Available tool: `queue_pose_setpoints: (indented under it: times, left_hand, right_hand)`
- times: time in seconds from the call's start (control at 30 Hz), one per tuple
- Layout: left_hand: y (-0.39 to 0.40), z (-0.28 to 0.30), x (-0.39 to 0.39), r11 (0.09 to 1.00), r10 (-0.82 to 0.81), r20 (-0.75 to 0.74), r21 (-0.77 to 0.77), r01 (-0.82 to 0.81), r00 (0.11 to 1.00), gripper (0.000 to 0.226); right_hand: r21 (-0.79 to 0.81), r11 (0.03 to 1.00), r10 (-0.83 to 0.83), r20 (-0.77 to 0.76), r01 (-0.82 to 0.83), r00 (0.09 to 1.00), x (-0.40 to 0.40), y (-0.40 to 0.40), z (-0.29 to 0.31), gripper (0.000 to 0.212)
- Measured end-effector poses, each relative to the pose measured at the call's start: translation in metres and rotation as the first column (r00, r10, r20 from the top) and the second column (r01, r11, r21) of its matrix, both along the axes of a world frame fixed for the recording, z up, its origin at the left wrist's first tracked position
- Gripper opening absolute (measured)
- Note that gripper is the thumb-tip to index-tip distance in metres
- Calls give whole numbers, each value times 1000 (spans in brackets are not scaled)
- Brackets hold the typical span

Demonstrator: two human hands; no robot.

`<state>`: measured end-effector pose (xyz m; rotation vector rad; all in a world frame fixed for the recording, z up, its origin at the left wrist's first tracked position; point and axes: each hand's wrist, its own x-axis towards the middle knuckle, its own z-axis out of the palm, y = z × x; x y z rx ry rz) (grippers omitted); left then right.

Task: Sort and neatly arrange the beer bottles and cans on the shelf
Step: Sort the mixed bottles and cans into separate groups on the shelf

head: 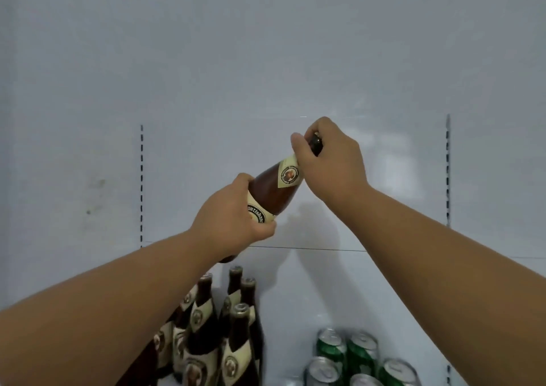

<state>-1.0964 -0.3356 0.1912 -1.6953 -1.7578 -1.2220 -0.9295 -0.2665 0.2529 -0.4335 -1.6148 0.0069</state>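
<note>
**Brown bottle held in both hands above the shelf**

A brown glass beer bottle with cream paper labels point(273, 189) was held in the air, tilted so that its neck pointed up and to the right, in front of the pale white back panel point(266, 60) of the shelving. The left hand point(233, 215) had its grip wrapped round the bottle's lower body, over the large label. The right hand point(331, 161) had its grip clamped on the neck, fingers curled round the top so the cap was hidden.

Below, on the white shelf point(295, 297), a cluster of upright brown glass bottles with the same cream labels point(224, 332) stood at the left, close together. To the right, set apart from them, was a group of green aluminium cans with silver tops point(354, 356), also upright. Dark slotted metal uprights point(141, 184) ran down the panel on either side.
</note>
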Motion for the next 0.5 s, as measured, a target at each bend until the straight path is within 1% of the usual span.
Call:
queue_pose_setpoints:
  times: [0.07,0.13,0.27,0.4,0.5]
  left_hand:
    - [-25,4,-34,1000,28,-17,4,-28,999,59]
    - [-48,6,-68,998,70,-27,1,-70,997,60]
    - [-83,-12,-134,993,109,-4,-46,-109,994,60]
    - [-96,-38,-183,994,58,82,-100,-49,995,61]
    - [-92,-60,-206,994,1,194,-104,19,981,64]
  right_hand:
    - [37,999,-3,-39,4,999,-40,-19,2,21]
    - [36,999,19,-71,-16,997,-79,-36,3,18]
    - [10,999,52,-26,-52,998,-151,-64,-9,17]
    - [-50,998,31,114,-25,993,-200,-77,-24,18]
    - [-68,998,4,304,17,953,-223,-84,-25,22]
